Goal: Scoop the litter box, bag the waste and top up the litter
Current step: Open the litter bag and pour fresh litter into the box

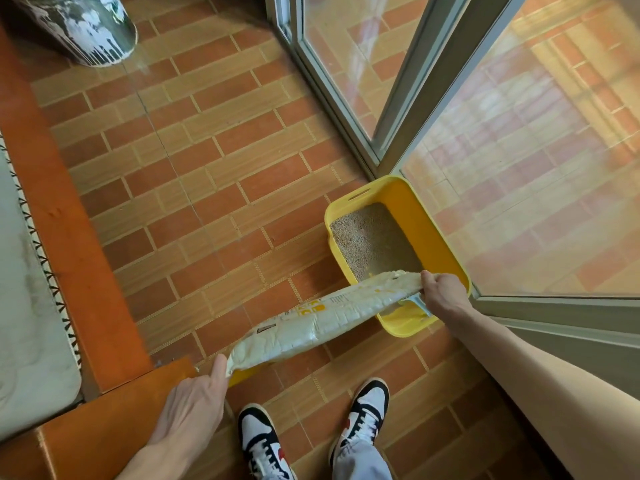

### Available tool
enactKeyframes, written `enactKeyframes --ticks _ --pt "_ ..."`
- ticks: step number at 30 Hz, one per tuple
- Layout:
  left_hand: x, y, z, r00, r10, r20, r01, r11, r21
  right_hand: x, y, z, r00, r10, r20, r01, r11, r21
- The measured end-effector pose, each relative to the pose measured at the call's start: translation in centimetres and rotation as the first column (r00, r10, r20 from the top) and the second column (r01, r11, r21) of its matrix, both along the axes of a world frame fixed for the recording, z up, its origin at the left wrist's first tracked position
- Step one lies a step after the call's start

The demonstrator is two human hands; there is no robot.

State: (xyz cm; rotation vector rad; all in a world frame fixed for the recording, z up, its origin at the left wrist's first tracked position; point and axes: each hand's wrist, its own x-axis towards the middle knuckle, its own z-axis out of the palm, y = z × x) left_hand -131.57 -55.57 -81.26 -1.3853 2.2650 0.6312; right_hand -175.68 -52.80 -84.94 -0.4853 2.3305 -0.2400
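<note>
A yellow litter box sits on the tiled floor against the glass door frame, with tan litter inside. A white and yellow litter bag stretches nearly level from lower left to the box, its mouth over the box's near end. My left hand grips the bag's bottom end. My right hand pinches the bag's open end above the box. A pale blue scoop shows partly under that hand, inside the box's near corner.
Glass doors with grey metal frames stand behind and to the right of the box. A paint-splashed bucket is at the far left. An orange raised step and a pale mat run along the left. My two shoes are at the bottom.
</note>
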Motion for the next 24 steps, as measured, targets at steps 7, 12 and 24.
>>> enactKeyframes --ticks 7,12,24 --pt "-0.9 -1.2 1.5 0.998 -0.055 0.024 0.056 0.998 -0.014 -0.5 -0.1 -1.6 0.997 -0.072 0.023 0.071 0.997 0.025" --pt "-1.5 -2.1 2.2 0.98 -0.152 0.125 0.154 0.988 -0.007 -1.0 -1.0 -2.0 0.988 -0.127 0.09 0.123 0.991 0.042" --pt "-2.9 -3.8 4.3 0.961 -0.208 0.183 0.22 0.974 -0.047 -3.3 -2.5 -1.5 0.988 -0.116 0.102 0.111 0.993 0.047"
